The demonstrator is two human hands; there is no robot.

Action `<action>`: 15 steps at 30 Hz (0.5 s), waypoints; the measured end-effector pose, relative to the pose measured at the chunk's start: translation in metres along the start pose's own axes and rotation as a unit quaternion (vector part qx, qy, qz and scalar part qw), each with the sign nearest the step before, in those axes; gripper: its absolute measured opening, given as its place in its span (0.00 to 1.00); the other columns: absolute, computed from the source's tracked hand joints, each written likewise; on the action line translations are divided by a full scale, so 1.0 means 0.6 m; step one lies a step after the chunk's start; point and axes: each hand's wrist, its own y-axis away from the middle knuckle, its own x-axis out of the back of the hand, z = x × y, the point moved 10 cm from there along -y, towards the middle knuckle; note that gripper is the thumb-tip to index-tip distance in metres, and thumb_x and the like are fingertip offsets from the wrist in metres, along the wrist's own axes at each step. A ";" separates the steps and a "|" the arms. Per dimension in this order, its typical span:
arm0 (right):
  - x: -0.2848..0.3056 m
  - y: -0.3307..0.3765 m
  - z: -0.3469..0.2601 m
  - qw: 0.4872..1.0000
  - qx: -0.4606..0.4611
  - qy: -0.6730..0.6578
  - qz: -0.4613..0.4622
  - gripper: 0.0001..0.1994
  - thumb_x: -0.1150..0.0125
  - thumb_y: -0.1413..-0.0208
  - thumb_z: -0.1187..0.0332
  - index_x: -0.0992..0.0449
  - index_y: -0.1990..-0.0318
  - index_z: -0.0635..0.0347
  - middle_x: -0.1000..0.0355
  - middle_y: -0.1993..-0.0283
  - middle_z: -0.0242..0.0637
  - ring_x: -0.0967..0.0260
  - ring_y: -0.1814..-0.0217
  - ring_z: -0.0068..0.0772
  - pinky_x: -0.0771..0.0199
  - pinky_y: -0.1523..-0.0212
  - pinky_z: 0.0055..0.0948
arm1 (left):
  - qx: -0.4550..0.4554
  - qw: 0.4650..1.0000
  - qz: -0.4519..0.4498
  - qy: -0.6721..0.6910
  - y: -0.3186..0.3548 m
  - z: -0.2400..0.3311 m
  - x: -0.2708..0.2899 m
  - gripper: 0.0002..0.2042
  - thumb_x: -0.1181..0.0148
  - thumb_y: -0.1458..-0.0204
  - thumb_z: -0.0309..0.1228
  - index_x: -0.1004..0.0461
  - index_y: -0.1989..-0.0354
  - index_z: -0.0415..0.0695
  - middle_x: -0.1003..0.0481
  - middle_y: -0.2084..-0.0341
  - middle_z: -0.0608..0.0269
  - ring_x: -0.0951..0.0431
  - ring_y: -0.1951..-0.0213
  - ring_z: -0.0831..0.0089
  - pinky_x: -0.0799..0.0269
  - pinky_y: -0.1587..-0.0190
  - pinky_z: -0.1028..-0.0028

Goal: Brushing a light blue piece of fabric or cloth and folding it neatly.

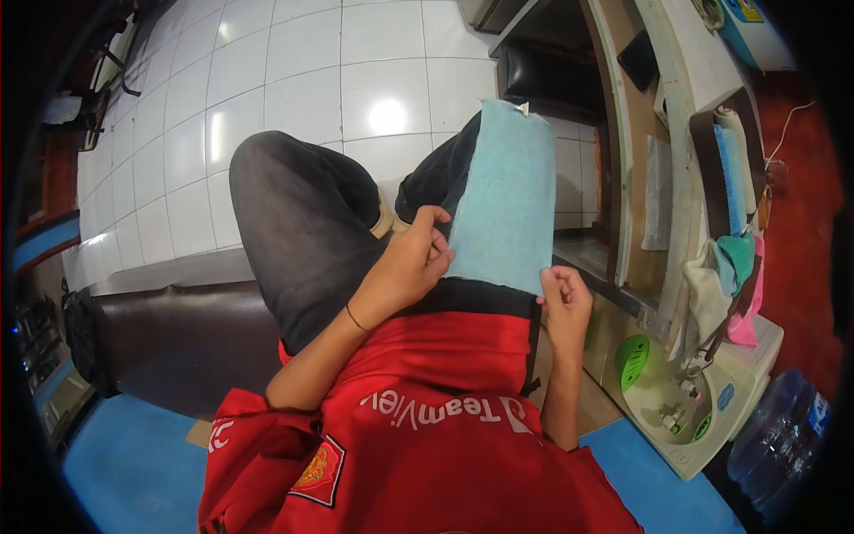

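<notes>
Cloth (509, 200), pale blue and rectangular, lies along the person's lap over dark trousers (302, 222); left hand (411, 265) pinches its near left edge, fingers (436, 233) closed on the fabric; right hand (564, 298) grips the near right corner, fingers curled shut on it; a red shirt (427, 427) fills the lower view; white floor tiles (294, 80) spread beyond the knees; folded cloths (734, 258) hang on a machine (685, 400) to the right, a water bottle (783, 436) just beside it.
</notes>
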 end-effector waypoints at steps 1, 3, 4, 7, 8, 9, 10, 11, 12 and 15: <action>-0.003 0.000 0.001 1.000 0.000 -0.002 -0.005 0.07 0.39 0.38 0.67 0.25 0.61 0.61 0.31 0.75 0.23 0.36 0.76 0.13 0.39 0.76 0.14 | -0.024 1.000 0.005 -0.010 -0.002 0.005 0.000 0.17 0.41 0.45 0.22 0.37 0.48 0.38 0.30 0.71 0.64 0.29 0.74 0.80 0.31 0.69 0.79; -0.007 0.001 0.005 1.000 -0.007 0.010 -0.013 0.07 0.39 0.38 0.67 0.25 0.61 0.61 0.31 0.75 0.23 0.36 0.76 0.13 0.39 0.76 0.14 | -0.047 0.999 0.010 -0.020 -0.003 0.011 -0.001 0.17 0.41 0.45 0.22 0.37 0.48 0.38 0.31 0.72 0.64 0.30 0.74 0.80 0.31 0.69 0.79; -0.008 0.001 0.008 1.000 -0.015 0.024 -0.013 0.07 0.39 0.38 0.67 0.25 0.60 0.61 0.31 0.75 0.24 0.35 0.76 0.13 0.39 0.76 0.14 | -0.067 0.996 0.009 -0.055 -0.002 0.020 -0.004 0.17 0.42 0.46 0.21 0.37 0.49 0.37 0.31 0.72 0.64 0.30 0.74 0.79 0.31 0.69 0.78; -0.004 0.003 0.008 1.000 -0.026 0.017 0.002 0.08 0.38 0.39 0.68 0.26 0.61 0.64 0.33 0.78 0.24 0.36 0.77 0.14 0.38 0.76 0.15 | -0.083 0.994 0.019 -0.067 0.005 0.039 -0.002 0.17 0.43 0.47 0.20 0.37 0.50 0.37 0.30 0.74 0.58 0.27 0.73 0.66 0.30 0.68 0.71; -0.004 0.004 0.007 1.000 -0.026 0.017 0.003 0.08 0.38 0.39 0.68 0.26 0.61 0.64 0.33 0.78 0.24 0.36 0.77 0.14 0.38 0.76 0.15 | -0.077 0.996 0.027 -0.044 0.008 0.042 0.001 0.16 0.44 0.49 0.18 0.37 0.51 0.37 0.29 0.76 0.53 0.24 0.72 0.54 0.29 0.66 0.64; -0.002 0.004 0.002 1.000 -0.016 0.009 0.008 0.08 0.38 0.39 0.68 0.26 0.61 0.64 0.33 0.77 0.25 0.36 0.77 0.14 0.38 0.76 0.15 | -0.077 0.996 0.026 -0.044 0.009 0.045 0.002 0.16 0.44 0.49 0.18 0.37 0.51 0.37 0.29 0.76 0.53 0.24 0.72 0.54 0.29 0.66 0.64; 0.004 0.005 -0.001 1.000 -0.011 0.007 0.022 0.08 0.38 0.39 0.68 0.26 0.61 0.63 0.32 0.77 0.25 0.35 0.77 0.14 0.38 0.75 0.15 | -0.055 0.998 0.024 -0.025 0.009 0.040 0.002 0.17 0.45 0.49 0.18 0.38 0.50 0.37 0.29 0.75 0.52 0.24 0.71 0.53 0.29 0.66 0.63; 0.001 0.004 -0.003 1.000 -0.008 0.002 0.013 0.08 0.38 0.39 0.68 0.26 0.61 0.63 0.32 0.77 0.25 0.35 0.77 0.14 0.38 0.75 0.15 | -0.056 0.998 0.031 -0.003 0.009 0.042 0.005 0.18 0.46 0.49 0.17 0.39 0.50 0.37 0.30 0.75 0.52 0.24 0.70 0.52 0.30 0.65 0.62; -0.002 0.005 -0.003 1.000 -0.009 0.004 0.002 0.07 0.38 0.39 0.67 0.25 0.61 0.62 0.31 0.76 0.25 0.35 0.76 0.13 0.38 0.75 0.14 | -0.032 0.999 0.023 -0.008 0.008 0.033 0.002 0.18 0.46 0.49 0.17 0.39 0.50 0.37 0.30 0.75 0.52 0.24 0.70 0.52 0.30 0.65 0.62; -0.007 0.005 -0.002 1.000 -0.014 0.018 -0.011 0.07 0.39 0.38 0.67 0.25 0.60 0.62 0.30 0.75 0.24 0.34 0.75 0.13 0.37 0.74 0.14 | -0.088 0.993 0.046 -0.060 0.005 0.046 0.004 0.21 0.48 0.49 0.16 0.42 0.46 0.38 0.31 0.75 0.50 0.25 0.70 0.50 0.31 0.65 0.60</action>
